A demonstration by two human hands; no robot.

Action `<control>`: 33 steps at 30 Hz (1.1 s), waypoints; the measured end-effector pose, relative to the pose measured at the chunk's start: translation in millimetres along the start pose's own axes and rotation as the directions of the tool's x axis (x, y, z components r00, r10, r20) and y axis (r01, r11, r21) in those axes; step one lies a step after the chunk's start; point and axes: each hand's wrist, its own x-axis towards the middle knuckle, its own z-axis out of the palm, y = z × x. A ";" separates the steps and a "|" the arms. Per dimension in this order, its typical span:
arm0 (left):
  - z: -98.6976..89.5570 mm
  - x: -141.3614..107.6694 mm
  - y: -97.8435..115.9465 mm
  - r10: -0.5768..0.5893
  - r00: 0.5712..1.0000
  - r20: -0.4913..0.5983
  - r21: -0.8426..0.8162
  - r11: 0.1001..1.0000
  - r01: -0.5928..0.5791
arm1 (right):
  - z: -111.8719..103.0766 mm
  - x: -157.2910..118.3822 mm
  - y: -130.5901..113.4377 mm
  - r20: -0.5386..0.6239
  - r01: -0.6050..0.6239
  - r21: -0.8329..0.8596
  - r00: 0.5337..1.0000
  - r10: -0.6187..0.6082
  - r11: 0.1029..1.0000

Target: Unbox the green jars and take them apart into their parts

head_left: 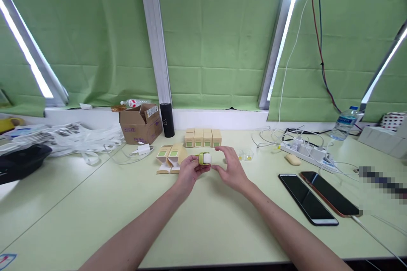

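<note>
- Left hand point(190, 169) pinches the gadget point(207, 159) in front of the box row point(199, 138).
- Right hand point(231, 171), thumb and fingers apart, sits front-right of that row.
- Loosened, that pinch could drop the gadget onto the bench point(206, 228).

In the lower centre of the frame, the left forearm point(152, 222) and right forearm point(273, 216) are seen bare, tapered toward a bare left hand point(188, 170) and right hand point(232, 171).

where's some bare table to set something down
Bare tabletop lies between the left forearm and the right forearm; another patch, left of the left forearm, borders the table seam. It is crowded beside the left hand, at the open boxes, and around the cable-strewn power strip.
</note>
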 end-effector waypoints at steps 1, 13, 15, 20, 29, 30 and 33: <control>-0.1 -0.3 0.3 -0.014 1.000 0.000 -0.007 1.000 0.014 | 5.0 1.1 -5.9 0.027 -0.006 0.046 1.000 0.004 0.999; 5.8 -3.4 -4.0 -0.135 0.986 0.096 0.076 0.989 0.128 | 36.0 -4.6 -18.2 0.011 -0.264 0.460 0.956 0.292 0.848; 6.0 -2.9 -7.3 -0.089 0.991 0.103 0.144 0.987 0.073 | 33.1 -5.6 -16.6 0.005 -0.238 0.491 0.963 0.271 0.838; 1.1 -0.2 -8.8 0.142 0.981 0.130 0.357 0.917 -0.179 | 30.4 -4.1 -11.7 -0.021 -0.198 0.594 0.965 0.261 0.780; -5.7 -3.4 -6.0 0.448 0.840 0.305 0.643 0.554 -0.529 | 29.8 -0.7 -9.3 0.050 -0.271 0.701 0.941 0.334 0.659; -5.6 -5.2 -6.4 0.467 0.819 0.334 0.662 0.502 -0.556 | 29.5 -0.8 -9.2 0.037 -0.271 0.694 0.939 0.343 0.666; -4.1 -10.1 -7.0 0.485 0.768 0.418 0.683 0.389 -0.618 | 29.5 -1.0 -9.0 0.019 -0.284 0.702 0.924 0.381 0.653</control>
